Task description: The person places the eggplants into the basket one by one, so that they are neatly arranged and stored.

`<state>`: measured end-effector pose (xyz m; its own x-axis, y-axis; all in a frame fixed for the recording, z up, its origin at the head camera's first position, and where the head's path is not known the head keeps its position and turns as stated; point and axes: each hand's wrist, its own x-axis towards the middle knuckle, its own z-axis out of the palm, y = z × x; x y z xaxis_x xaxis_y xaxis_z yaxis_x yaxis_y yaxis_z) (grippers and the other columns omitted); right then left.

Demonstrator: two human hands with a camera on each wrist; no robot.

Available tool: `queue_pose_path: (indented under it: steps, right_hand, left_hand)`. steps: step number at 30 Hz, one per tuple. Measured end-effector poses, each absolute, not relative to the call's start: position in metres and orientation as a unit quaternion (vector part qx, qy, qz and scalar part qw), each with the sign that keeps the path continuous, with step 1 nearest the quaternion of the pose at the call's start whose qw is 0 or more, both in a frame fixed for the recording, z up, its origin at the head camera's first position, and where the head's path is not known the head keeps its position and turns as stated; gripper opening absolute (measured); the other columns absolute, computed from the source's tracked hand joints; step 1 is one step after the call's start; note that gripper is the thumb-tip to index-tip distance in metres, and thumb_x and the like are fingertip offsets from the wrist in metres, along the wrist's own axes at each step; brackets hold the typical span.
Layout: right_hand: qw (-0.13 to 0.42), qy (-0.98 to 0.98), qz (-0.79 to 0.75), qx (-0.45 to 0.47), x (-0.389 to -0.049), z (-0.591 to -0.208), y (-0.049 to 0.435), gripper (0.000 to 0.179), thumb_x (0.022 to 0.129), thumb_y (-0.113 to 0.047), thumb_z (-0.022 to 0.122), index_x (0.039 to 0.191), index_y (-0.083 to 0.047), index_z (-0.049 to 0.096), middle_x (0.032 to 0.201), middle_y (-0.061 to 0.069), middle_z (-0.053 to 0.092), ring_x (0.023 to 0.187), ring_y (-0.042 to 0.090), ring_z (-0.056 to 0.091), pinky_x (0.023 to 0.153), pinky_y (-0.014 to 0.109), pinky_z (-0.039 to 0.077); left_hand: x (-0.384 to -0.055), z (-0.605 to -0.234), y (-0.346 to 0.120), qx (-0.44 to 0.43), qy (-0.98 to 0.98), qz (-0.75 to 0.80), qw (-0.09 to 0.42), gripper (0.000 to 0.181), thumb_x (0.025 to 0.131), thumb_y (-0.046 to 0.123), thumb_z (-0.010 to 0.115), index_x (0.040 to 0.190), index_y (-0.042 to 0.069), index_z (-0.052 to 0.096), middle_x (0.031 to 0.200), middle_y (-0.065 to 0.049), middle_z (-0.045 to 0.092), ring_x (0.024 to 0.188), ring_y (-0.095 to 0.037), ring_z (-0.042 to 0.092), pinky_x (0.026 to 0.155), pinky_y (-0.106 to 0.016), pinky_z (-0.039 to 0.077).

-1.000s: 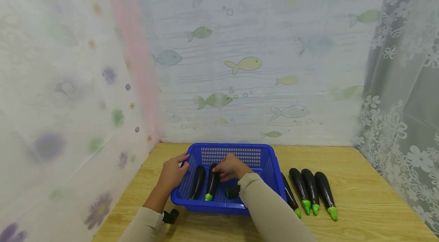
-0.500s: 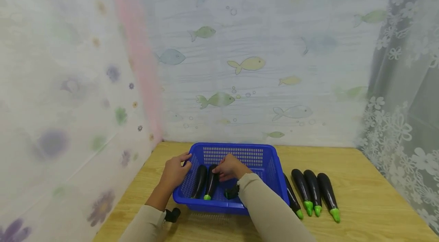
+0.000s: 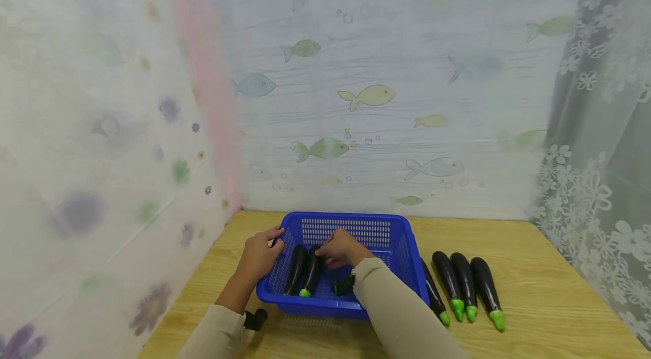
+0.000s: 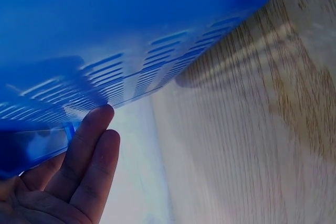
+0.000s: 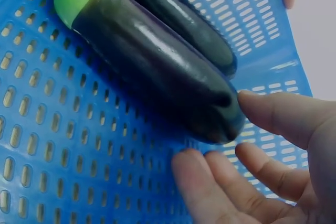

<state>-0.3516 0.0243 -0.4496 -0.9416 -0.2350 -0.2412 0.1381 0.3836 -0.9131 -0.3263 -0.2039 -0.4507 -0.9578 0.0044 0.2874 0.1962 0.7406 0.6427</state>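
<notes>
A blue plastic basket (image 3: 341,303) stands on the table with two dark eggplants inside. At its left wall, my left hand (image 3: 258,254) holds the rim; in the left wrist view its fingers (image 4: 97,163) lie against the slotted outer wall. My right hand (image 3: 342,249) is inside, by the far end of the nearer eggplant (image 3: 313,271). In the right wrist view the thumb touches that eggplant's rounded end, while the other fingers (image 5: 197,177) are spread below it. The other eggplant (image 3: 296,268) lies close beside it, further left. Its stem end is hidden behind the basket's front rim.
Right of the basket, three eggplants (image 3: 461,282) lie side by side on the wooden table (image 3: 539,291), green ends toward me. Another eggplant (image 3: 434,297) lies against the basket's right wall, partly hidden. Printed curtains (image 3: 366,178) hang behind and at the sides.
The green end of the nearer eggplant has swung slightly left, toward the other one. Both hands have stayed nearly in place; the whole view has shifted a little.
</notes>
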Motion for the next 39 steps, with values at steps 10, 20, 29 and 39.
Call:
queue_pose_path:
  steps: [10, 20, 29, 39]
  right_hand:
    - [0.127, 0.842, -0.523, -0.039, -0.349, -0.433, 0.032, 0.034, 0.078, -0.015, 0.077, 0.103, 0.0, 0.058, 0.095, 0.014, 0.059, 0.081, 0.033, 0.063, 0.067, 0.045, 0.056]
    - [0.129, 0.85, -0.504, -0.082, -0.343, -0.41, 0.053, 0.052, 0.079, -0.022, 0.076, 0.121, 0.002, 0.055, 0.106, 0.017, 0.06, 0.09, 0.034, 0.064, 0.071, 0.046, 0.056]
    - [0.126, 0.845, -0.511, -0.095, -0.338, -0.387, 0.088, 0.054, 0.081, -0.023, 0.074, 0.125, 0.0, 0.054, 0.108, 0.015, 0.062, 0.096, 0.035, 0.065, 0.073, 0.044, 0.056]
    - [0.099, 0.853, -0.5, -0.113, -0.325, -0.374, 0.143, 0.048, 0.084, -0.025, 0.072, 0.124, -0.005, 0.056, 0.113, 0.013, 0.061, 0.09, 0.021, 0.065, 0.071, 0.039, 0.056]
  left_hand:
    - [-0.329, -0.451, -0.205, -0.055, -0.924, -0.357, 0.126, 0.04, 0.091, 0.027, 0.055, 0.13, 0.02, 0.061, 0.139, 0.005, 0.053, 0.043, -0.011, 0.029, 0.041, -0.028, 0.035]
    - [-0.327, -0.45, -0.205, -0.058, -0.924, -0.353, 0.133, 0.041, 0.09, 0.026, 0.056, 0.129, 0.018, 0.061, 0.138, 0.003, 0.054, 0.049, -0.012, 0.04, 0.046, -0.027, 0.039]
    - [-0.329, -0.451, -0.205, -0.054, -0.927, -0.349, 0.127, 0.041, 0.091, 0.025, 0.055, 0.13, 0.019, 0.061, 0.139, 0.002, 0.053, 0.041, -0.01, 0.028, 0.04, -0.027, 0.034]
    - [-0.33, -0.45, -0.205, -0.057, -0.93, -0.339, 0.134, 0.041, 0.09, 0.024, 0.055, 0.13, 0.018, 0.061, 0.138, 0.002, 0.054, 0.038, -0.009, 0.028, 0.038, -0.026, 0.032]
